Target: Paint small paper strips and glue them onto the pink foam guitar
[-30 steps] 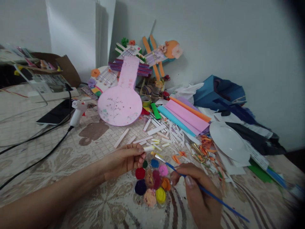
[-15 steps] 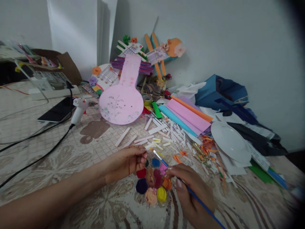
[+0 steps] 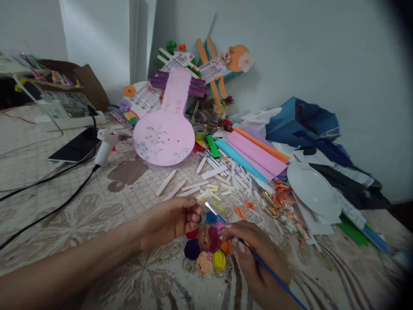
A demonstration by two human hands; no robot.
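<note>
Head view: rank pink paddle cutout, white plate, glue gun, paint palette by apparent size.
1. pink paddle cutout
2. white plate
3. paint palette, though it is nearest the camera
4. glue gun

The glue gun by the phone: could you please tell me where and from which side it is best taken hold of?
Probably grip the glue gun by its white handle, coming from the near right. It stands apart from the phone, handle slanting toward the viewer, cord trailing from its base.
</note>
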